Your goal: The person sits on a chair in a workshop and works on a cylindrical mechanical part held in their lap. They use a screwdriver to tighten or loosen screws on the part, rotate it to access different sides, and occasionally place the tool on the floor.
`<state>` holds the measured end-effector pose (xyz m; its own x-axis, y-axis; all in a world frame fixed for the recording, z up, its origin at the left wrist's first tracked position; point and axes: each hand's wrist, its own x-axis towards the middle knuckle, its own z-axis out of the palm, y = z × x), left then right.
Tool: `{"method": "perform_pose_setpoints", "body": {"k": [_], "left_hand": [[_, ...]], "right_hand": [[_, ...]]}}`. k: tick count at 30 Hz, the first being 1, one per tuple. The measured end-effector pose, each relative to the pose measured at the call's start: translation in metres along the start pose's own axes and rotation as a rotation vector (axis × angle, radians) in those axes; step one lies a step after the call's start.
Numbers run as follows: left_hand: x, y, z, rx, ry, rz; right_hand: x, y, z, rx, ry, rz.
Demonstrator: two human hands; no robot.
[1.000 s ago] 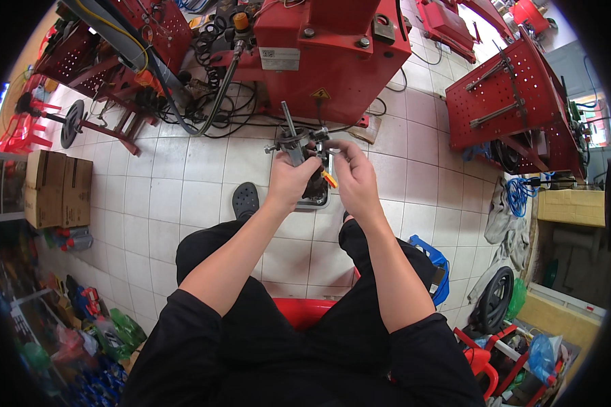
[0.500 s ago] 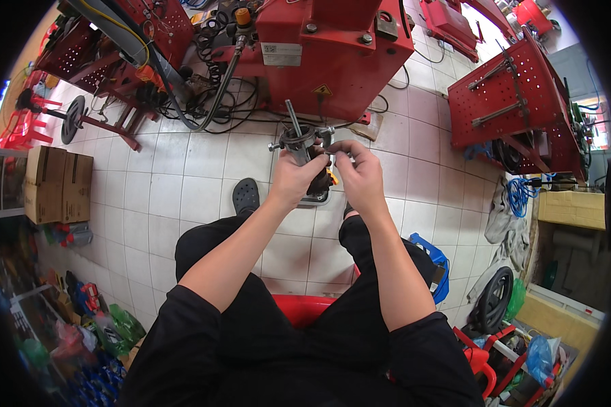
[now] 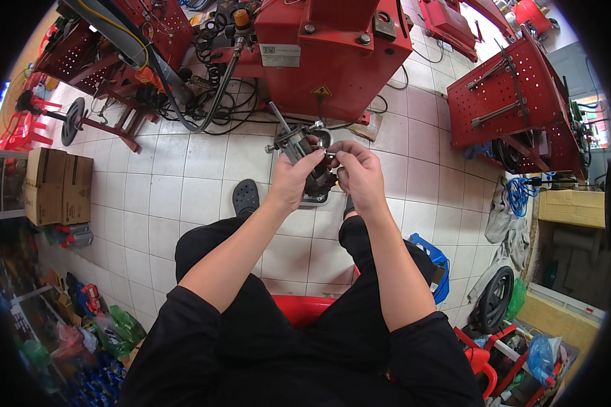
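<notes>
My left hand (image 3: 290, 184) is wrapped round a grey metal machine part (image 3: 293, 145), its thumb along the near side. A thin straight rod (image 3: 279, 115) sticks out of the part's top and leans to the left. At the part's right side my right hand (image 3: 361, 175) pinches a small, short metal pin-like piece (image 3: 330, 155) between thumb and forefinger. Its inner end meets the left thumb, so I cannot tell whether it touches the part. Below the hands, a dark lower piece and a shallow grey tray (image 3: 317, 202) are partly hidden.
A big red machine (image 3: 332, 74) stands just ahead, with black hoses and cables (image 3: 217, 112) on the tiles to its left. A red perforated stand (image 3: 516, 105) is at the right, cardboard boxes (image 3: 46, 184) at the left. A blue object (image 3: 433, 268) lies by my right knee.
The metal part and its rod have tipped to the left. My right hand stays beside the part, and the small metal piece in its fingers now shows more plainly.
</notes>
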<state>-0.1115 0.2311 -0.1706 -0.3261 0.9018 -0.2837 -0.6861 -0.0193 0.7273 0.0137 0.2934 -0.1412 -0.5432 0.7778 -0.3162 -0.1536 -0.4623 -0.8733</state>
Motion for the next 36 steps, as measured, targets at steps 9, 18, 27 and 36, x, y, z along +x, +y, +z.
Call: {"method": "perform_pose_setpoints", "body": {"k": [9, 18, 27, 36], "left_hand": [[0.003, -0.006, -0.006, 0.058, -0.026, 0.053], [0.003, -0.009, -0.007, 0.087, -0.051, 0.056], [0.005, -0.007, -0.008, 0.026, -0.051, -0.006], [0.003, -0.008, -0.008, 0.077, -0.091, -0.01]], "right_hand": [[0.001, 0.002, -0.001, -0.042, 0.018, -0.016], [0.0, 0.001, -0.001, -0.119, 0.043, -0.01], [0.0, -0.003, -0.003, -0.103, 0.046, 0.03], [0.004, 0.007, -0.006, -0.202, 0.042, -0.067]]}}
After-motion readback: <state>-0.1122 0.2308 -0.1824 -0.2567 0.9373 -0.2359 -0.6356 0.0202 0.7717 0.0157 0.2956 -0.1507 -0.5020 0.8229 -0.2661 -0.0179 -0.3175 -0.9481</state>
